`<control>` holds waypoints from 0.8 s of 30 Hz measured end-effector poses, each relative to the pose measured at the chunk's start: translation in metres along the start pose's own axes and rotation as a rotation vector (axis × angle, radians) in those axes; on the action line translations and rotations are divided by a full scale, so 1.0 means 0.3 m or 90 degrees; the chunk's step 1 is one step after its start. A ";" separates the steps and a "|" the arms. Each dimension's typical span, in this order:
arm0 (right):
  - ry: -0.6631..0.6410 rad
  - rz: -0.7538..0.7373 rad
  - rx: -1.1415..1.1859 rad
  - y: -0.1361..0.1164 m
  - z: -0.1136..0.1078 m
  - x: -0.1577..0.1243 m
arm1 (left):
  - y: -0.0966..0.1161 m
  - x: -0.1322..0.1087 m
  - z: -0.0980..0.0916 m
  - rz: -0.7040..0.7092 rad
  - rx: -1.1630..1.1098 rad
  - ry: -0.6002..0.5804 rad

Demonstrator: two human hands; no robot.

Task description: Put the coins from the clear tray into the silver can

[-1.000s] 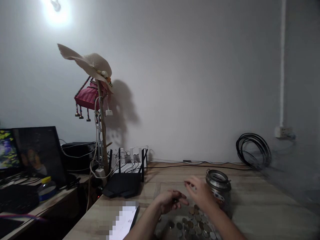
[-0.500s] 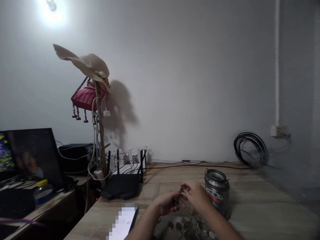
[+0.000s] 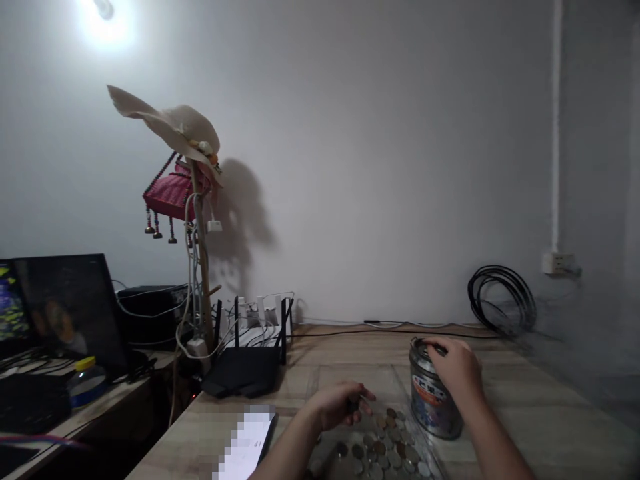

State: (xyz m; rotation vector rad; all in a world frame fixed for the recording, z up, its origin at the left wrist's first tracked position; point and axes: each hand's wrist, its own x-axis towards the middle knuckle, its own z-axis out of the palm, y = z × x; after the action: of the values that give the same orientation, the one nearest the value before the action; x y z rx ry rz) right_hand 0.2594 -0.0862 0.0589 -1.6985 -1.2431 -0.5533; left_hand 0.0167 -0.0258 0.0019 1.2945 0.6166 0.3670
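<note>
My left hand [image 3: 345,405] is palm-up with curled fingers over the tabletop, holding coins that are mostly hidden in its palm. Below and to the right of it, several loose coins [image 3: 383,448], silvery and brownish, lie spread on a clear plastic sheet. My right hand [image 3: 456,368] is at the top of a round metal-lidded jar [image 3: 434,410] with an orange-and-white label. Its fingers are pinched over the slot in the lid, on a coin that is barely visible. The jar stands upright with shiny contents showing through its wall.
A phone [image 3: 247,443] lies left of my left forearm. Behind it sits a black router [image 3: 243,370] with upright antennas and tangled cables. A wooden stand [image 3: 201,280] carries a sun hat [image 3: 185,130] and a pink bag [image 3: 170,195]. Coiled black cable [image 3: 500,297] rests against the wall.
My right hand has moved right, away from the fingers of my left hand, to the lid of the jar. My left hand has stayed nearly in place.
</note>
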 end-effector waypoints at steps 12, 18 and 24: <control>0.045 -0.224 0.084 -0.180 0.021 -0.086 | 0.010 -0.012 0.008 0.025 -0.092 -0.003; -0.310 -0.230 0.225 -0.268 0.097 -0.187 | -0.007 0.004 0.003 0.063 -0.062 0.005; -0.544 -0.185 0.277 -0.266 0.148 -0.235 | -0.009 0.000 0.011 0.062 -0.031 -0.036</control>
State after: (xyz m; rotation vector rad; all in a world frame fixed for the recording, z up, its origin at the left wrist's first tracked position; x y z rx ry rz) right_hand 0.1526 -0.0777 0.0161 -1.4026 -2.0493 0.3331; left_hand 0.0185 -0.0292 -0.0001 1.2872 0.4952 0.4224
